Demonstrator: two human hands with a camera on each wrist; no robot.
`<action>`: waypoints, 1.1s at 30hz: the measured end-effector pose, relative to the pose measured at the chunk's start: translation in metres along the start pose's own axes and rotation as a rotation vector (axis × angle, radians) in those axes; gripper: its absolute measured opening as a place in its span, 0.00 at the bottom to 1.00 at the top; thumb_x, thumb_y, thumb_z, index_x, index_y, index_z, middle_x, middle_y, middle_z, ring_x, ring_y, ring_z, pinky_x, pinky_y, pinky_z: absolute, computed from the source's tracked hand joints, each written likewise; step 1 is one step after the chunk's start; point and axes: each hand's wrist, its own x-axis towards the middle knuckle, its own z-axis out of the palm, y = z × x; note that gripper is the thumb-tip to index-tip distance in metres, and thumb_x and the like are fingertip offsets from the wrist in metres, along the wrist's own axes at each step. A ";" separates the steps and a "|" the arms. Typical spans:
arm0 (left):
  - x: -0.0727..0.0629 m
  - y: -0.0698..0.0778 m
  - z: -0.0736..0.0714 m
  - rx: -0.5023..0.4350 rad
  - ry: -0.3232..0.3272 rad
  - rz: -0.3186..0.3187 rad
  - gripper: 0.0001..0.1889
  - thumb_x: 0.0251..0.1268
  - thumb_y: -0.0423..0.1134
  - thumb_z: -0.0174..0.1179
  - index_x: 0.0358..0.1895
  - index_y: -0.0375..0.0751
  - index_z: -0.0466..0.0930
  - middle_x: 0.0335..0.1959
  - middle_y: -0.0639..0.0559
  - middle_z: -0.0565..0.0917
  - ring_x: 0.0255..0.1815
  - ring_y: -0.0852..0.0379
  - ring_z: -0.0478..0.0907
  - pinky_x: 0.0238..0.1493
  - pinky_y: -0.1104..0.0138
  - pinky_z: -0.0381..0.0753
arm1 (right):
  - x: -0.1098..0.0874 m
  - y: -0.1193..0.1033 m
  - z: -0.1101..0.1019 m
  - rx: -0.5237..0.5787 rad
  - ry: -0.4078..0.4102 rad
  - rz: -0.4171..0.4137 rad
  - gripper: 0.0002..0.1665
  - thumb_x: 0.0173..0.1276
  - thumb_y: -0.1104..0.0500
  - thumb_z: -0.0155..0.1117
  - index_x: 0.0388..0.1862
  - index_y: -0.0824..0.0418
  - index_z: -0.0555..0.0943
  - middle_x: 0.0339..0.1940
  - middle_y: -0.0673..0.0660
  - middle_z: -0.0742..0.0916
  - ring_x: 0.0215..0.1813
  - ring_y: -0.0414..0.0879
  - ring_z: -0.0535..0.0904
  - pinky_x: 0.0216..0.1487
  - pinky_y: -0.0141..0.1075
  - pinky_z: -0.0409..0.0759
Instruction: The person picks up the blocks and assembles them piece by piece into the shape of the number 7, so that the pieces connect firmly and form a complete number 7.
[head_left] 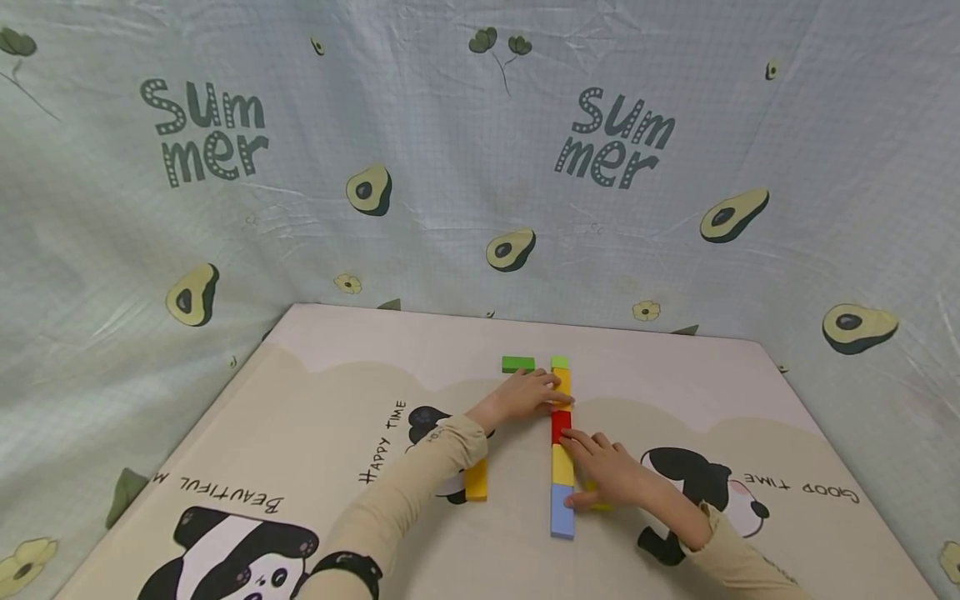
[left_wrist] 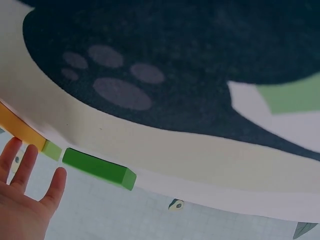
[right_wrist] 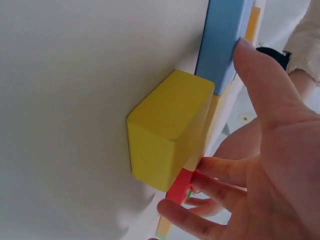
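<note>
A straight row of blocks runs away from me: blue block (head_left: 562,515), yellow block (head_left: 562,465), red block (head_left: 561,427), orange-yellow block (head_left: 566,379) and light green block (head_left: 560,362) at the far end. My left hand (head_left: 523,393) has its fingertips on the orange-yellow block, coming from the left. From the other side, my right hand (head_left: 611,475) lays its thumb against the blue block and its extended fingers by the red one. Partly hidden below the right palm is a separate yellow block (right_wrist: 170,120), just right of the row.
A dark green block (head_left: 517,364) lies left of the row's far end. Beside the left sleeve lies an orange block (head_left: 476,483), partly covered. The panda-print tabletop (head_left: 322,417) ends at a hanging avocado-print cloth (head_left: 435,267) behind.
</note>
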 end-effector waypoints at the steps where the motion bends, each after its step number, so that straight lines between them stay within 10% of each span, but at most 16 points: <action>1: 0.000 0.000 0.000 0.008 0.006 0.006 0.18 0.65 0.47 0.48 0.57 0.64 0.71 0.56 0.55 0.73 0.55 0.56 0.69 0.57 0.57 0.69 | 0.000 0.000 0.000 -0.003 -0.002 0.001 0.52 0.47 0.36 0.64 0.65 0.65 0.60 0.66 0.63 0.65 0.58 0.59 0.65 0.51 0.56 0.68; 33: -0.017 0.009 -0.004 -0.042 -0.053 0.020 0.22 0.62 0.55 0.48 0.60 0.59 0.68 0.60 0.57 0.70 0.60 0.55 0.63 0.57 0.58 0.68 | 0.006 0.021 0.000 -0.021 0.105 -0.096 0.40 0.52 0.36 0.60 0.58 0.59 0.70 0.57 0.58 0.73 0.57 0.55 0.66 0.52 0.56 0.68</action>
